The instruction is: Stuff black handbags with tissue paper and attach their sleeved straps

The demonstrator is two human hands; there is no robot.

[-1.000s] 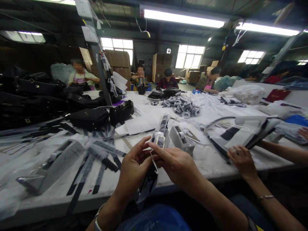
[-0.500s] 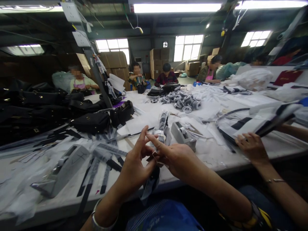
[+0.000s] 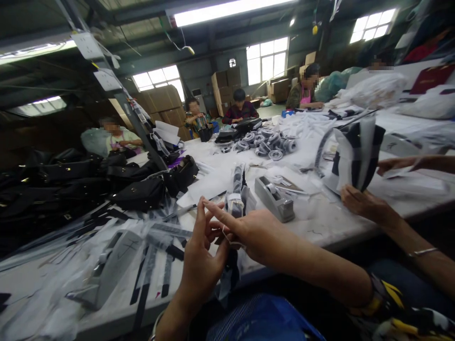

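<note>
Clear film (image 3: 244, 196) sleeves the black strap (image 3: 237, 180) that stands between our hands over the near edge of the desk (image 3: 320, 225), its top leaning toward the grey tape dispenser (image 3: 273, 196) and its tail hanging below the edge. Our right hand (image 3: 256, 234) is clenched about the strap's middle, forefinger stretched leftward. Our left hand (image 3: 201, 258) meets it with fingers raised, and we cannot tell whether it pinches the strap or only touches it. The film looks slippery, so with one sure grip the strap could slide off the desk, or the thin white loop (image 3: 231, 239) by our thumbs could snag. The right hand hides the contact itself. The loop is perhaps tape or a tag string. A co-worker's hand (image 3: 362, 203) is well apart, to the right.
</note>
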